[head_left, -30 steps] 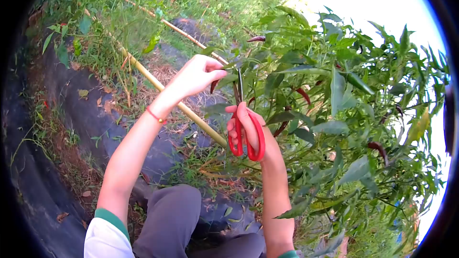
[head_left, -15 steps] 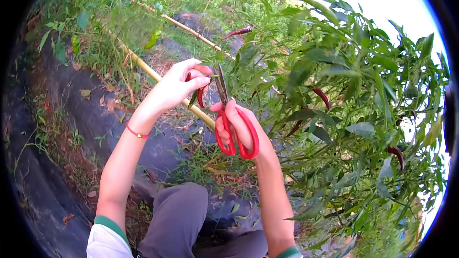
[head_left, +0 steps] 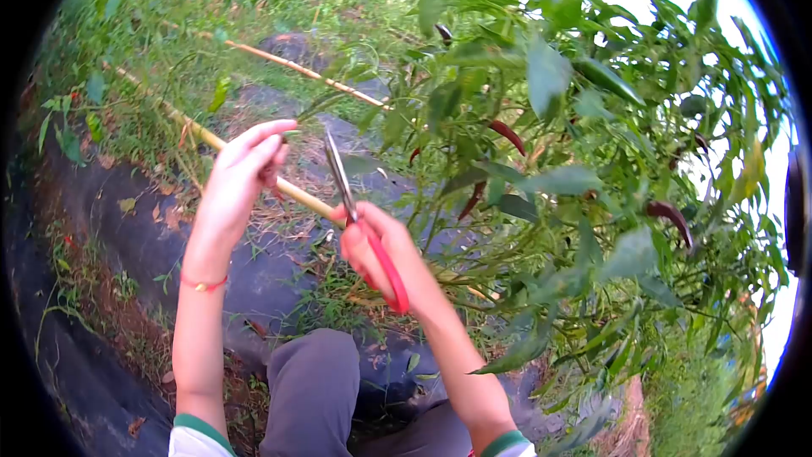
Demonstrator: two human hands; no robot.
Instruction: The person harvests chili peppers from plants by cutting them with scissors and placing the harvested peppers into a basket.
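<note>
My right hand (head_left: 382,247) grips red-handled scissors (head_left: 340,171), with the blades pointing up and slightly left, nearly together. To their left, my left hand (head_left: 240,171) is closed around red chili peppers, mostly hidden by the fingers. A green stem end (head_left: 290,134) sticks out by the fingertips, and a bit of red shows below them. The blade tips are apart from my left hand. On the right stands a leafy chili plant (head_left: 567,182) bearing a red chili (head_left: 508,136), a dark red one (head_left: 473,200) and a curved dark chili (head_left: 670,222).
Two bamboo poles, a thick one (head_left: 304,197) and a thinner one (head_left: 309,73), lie slanting behind my hands. Black ground sheeting (head_left: 110,228) with weeds and dry leaves covers the soil. My bent knee (head_left: 313,372) is below.
Both hands have moved left, and the scissors have come away from the left hand's fingertips. The view has shifted right, bringing the chili plant nearer the middle.
</note>
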